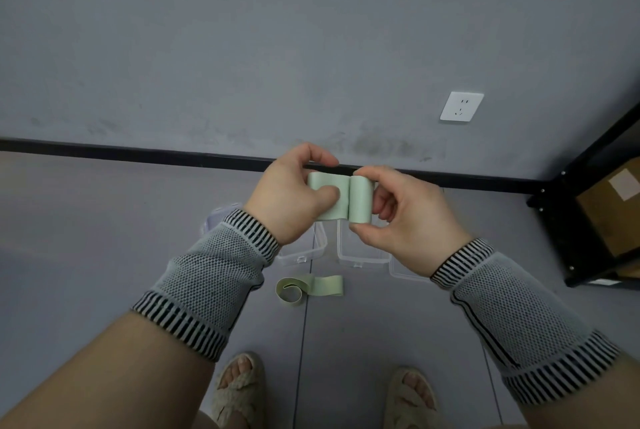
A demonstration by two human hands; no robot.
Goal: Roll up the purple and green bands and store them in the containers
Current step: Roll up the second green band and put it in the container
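A pale green band (360, 199) is held up in front of me, partly rolled. My right hand (405, 217) pinches the rolled part between thumb and fingers. My left hand (294, 193) grips the flat tail of the same band. A second green band (308, 287) lies loose and half curled on the floor below. Clear plastic containers (363, 255) sit on the floor under my hands; the left one (301, 253) is partly hidden by my left wrist. A purple tint (216, 217) shows by my left wrist, most of it hidden.
A grey wall with a black skirting (138, 154) and a white socket (461, 106) is ahead. A black metal shelf (588, 207) holding cardboard boxes stands at the right. My sandalled feet (239, 390) are at the bottom on the grey floor.
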